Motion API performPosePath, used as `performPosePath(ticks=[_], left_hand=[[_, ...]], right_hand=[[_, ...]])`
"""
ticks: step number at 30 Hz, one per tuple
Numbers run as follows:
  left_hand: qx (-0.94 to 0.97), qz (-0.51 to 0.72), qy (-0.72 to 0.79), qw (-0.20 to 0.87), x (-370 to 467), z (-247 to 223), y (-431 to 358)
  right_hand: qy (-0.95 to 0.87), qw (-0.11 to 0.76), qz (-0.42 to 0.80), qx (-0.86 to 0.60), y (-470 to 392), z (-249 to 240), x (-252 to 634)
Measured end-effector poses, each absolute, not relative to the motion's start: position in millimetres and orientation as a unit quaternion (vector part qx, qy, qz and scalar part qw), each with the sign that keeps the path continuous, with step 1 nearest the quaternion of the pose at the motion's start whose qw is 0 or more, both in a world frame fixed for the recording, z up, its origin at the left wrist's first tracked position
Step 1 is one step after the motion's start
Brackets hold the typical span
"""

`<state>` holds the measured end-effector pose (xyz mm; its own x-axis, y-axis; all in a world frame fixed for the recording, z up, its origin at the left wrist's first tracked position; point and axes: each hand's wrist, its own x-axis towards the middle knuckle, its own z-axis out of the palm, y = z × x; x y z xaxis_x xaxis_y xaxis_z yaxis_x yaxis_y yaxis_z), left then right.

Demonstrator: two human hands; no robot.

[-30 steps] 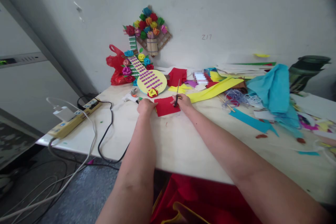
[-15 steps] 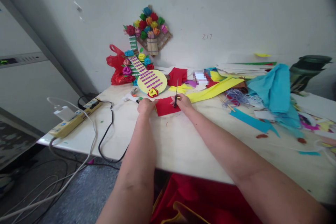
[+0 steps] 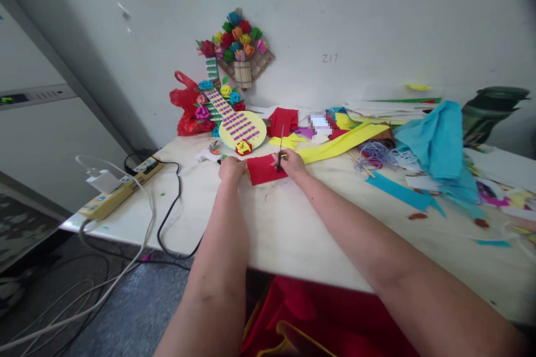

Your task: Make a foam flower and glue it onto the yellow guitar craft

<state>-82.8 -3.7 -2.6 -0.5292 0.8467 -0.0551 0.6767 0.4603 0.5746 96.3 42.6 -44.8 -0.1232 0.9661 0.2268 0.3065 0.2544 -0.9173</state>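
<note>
Red sheet (image 3: 263, 170) and scissors (image 3: 279, 160) at the bench (image 3: 280, 234)
The left hand (image 3: 231, 169) is at the sheet's left edge. The right hand (image 3: 293, 163) holds the scissors near the other side. A yellow toy guitar (image 3: 238, 122) is behind.

1 pair of scissors (image 3: 279, 162) and 1 power strip (image 3: 95, 208) show.

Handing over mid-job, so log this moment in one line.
left hand: at left edge of red sheet; right hand: holding scissors, blades pointing away; yellow strip: beside right hand
</note>
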Motion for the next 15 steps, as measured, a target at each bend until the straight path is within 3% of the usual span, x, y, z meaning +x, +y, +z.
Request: performPosePath(ticks=[10,15], left_hand=[[0.544,0.219,0.810,0.026,-77.5,-6.4,-4.5],[0.633,0.154,0.758,0.027,-77.3,-13.0,-4.7]], right_hand=[[-0.658,0.447,0.354,-0.492,44.6,-46.2,95.9],[-0.655,0.451,0.366,-0.484,45.8,-48.0,95.0]])
